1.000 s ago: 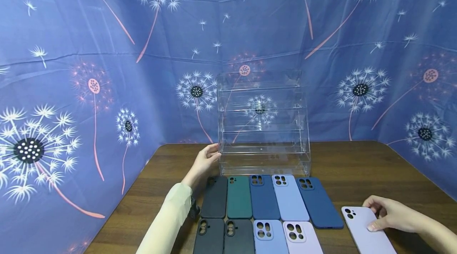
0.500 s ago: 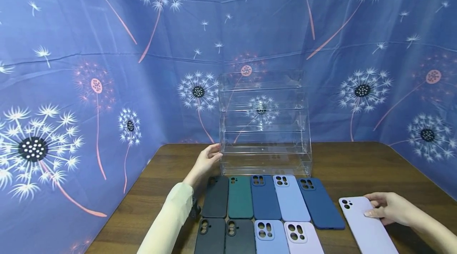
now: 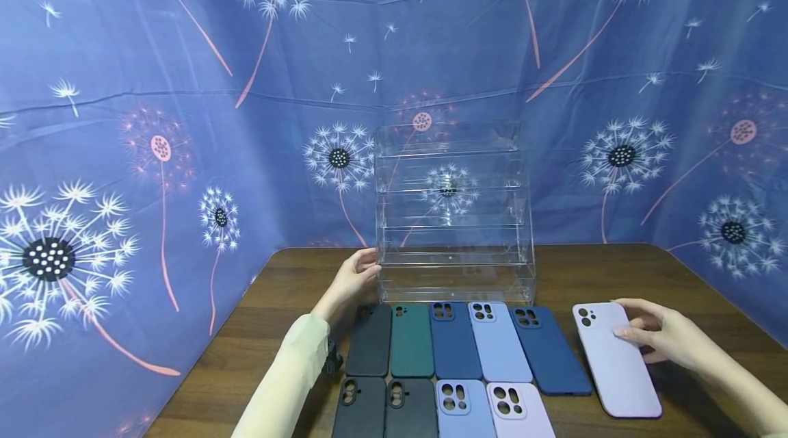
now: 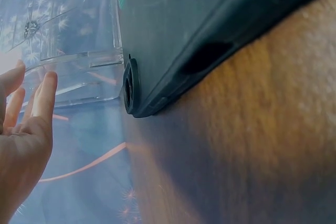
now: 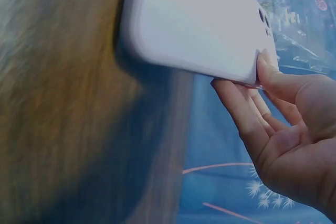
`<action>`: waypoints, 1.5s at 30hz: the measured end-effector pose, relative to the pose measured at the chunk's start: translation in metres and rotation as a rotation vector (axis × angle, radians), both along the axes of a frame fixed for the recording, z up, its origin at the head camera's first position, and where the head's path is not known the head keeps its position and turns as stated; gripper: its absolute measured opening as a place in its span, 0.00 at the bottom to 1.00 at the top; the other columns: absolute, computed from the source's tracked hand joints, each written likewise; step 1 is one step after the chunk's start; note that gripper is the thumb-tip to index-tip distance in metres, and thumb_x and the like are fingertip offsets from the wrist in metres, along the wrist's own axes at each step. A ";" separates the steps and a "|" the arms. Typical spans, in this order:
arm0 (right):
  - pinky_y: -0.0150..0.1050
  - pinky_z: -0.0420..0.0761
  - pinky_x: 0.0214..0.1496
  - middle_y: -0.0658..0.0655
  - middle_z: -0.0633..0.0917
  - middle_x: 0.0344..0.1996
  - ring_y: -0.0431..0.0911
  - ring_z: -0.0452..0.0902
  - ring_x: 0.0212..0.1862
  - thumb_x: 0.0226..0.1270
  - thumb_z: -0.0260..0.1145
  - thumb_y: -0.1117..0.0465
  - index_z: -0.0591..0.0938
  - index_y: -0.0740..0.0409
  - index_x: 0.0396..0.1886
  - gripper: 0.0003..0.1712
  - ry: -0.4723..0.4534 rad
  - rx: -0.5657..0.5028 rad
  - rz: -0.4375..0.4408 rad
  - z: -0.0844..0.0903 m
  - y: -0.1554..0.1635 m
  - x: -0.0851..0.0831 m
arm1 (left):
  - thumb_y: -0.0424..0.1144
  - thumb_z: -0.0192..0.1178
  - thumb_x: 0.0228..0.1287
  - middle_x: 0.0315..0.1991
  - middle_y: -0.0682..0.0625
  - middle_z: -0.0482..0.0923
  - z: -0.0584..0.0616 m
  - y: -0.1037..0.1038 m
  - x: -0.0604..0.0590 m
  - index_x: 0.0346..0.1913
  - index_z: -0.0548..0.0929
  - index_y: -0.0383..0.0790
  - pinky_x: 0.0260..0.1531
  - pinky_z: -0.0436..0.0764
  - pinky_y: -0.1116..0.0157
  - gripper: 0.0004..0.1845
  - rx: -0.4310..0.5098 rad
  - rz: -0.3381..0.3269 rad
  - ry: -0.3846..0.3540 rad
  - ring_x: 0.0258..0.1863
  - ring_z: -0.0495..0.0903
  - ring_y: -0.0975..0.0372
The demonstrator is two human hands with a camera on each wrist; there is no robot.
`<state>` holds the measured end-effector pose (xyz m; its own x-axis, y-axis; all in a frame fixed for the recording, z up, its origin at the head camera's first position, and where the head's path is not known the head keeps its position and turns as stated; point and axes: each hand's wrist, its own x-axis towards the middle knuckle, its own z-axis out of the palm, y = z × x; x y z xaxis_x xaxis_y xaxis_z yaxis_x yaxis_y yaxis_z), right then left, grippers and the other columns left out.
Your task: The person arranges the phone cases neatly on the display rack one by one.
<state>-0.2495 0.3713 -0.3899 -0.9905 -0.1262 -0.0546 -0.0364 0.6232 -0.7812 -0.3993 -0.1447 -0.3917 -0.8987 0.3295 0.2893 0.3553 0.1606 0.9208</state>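
Observation:
A clear acrylic tiered stand (image 3: 454,212) stands at the back middle of the wooden table (image 3: 615,274). My left hand (image 3: 353,277) rests with straight fingers against the stand's lower left edge; the left wrist view shows the left hand (image 4: 23,129) flat beside the stand (image 4: 79,61). My right hand (image 3: 652,335) holds a pale lilac phone case (image 3: 615,363) at the right. In the right wrist view the right hand (image 5: 283,129) pinches the case (image 5: 194,24) by its edge, thumb on top and fingers beneath, slightly above the wood.
Two rows of phone cases lie in front of the stand: black (image 3: 371,340), green (image 3: 412,340), dark blue (image 3: 454,342), light blue (image 3: 498,342) and dark blue (image 3: 550,349) behind, several more in front. Blue dandelion cloth (image 3: 154,116) walls the table.
My right hand has carried the lilac case away from me and a little left, nearer the stand. The left hand has stayed on the stand.

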 end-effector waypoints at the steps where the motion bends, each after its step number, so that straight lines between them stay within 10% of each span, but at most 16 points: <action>1: 0.43 0.82 0.30 0.60 0.81 0.36 0.43 0.79 0.33 0.56 0.61 0.51 0.53 0.70 0.62 0.43 0.012 -0.005 0.009 0.002 -0.001 -0.001 | 0.30 0.53 0.59 0.58 0.31 0.61 -0.002 -0.001 -0.003 0.59 0.61 0.28 0.48 0.76 0.61 0.25 0.001 0.006 -0.003 0.54 0.67 0.42; 26: 0.33 0.80 0.25 0.54 0.83 0.35 0.28 0.76 0.30 0.62 0.56 0.53 0.68 0.67 0.54 0.26 0.432 0.141 -0.105 0.038 -0.014 -0.017 | 0.41 0.59 0.56 0.53 0.39 0.70 -0.007 -0.001 -0.011 0.59 0.66 0.39 0.43 0.79 0.63 0.27 0.005 0.069 -0.109 0.49 0.73 0.49; 32: 0.32 0.80 0.26 0.27 0.75 0.30 0.30 0.77 0.30 0.62 0.55 0.53 0.66 0.68 0.54 0.27 0.483 0.076 -0.124 0.059 -0.018 -0.027 | 0.39 0.59 0.55 0.50 0.39 0.72 -0.004 0.001 -0.012 0.57 0.68 0.37 0.41 0.79 0.64 0.26 0.037 0.107 -0.126 0.48 0.73 0.47; 45: 0.24 0.79 0.27 0.34 0.70 0.37 0.20 0.72 0.30 0.61 0.56 0.52 0.65 0.56 0.60 0.28 0.630 0.019 -0.206 0.123 -0.042 -0.063 | 0.40 0.58 0.57 0.50 0.38 0.72 -0.006 0.000 -0.017 0.58 0.67 0.36 0.41 0.79 0.64 0.26 0.011 0.096 -0.100 0.47 0.75 0.50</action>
<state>-0.3125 0.3293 -0.2667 -0.8377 0.0640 0.5423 -0.3613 0.6798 -0.6383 -0.4165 -0.1443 -0.3973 -0.9506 0.2376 0.1998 0.2452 0.1797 0.9527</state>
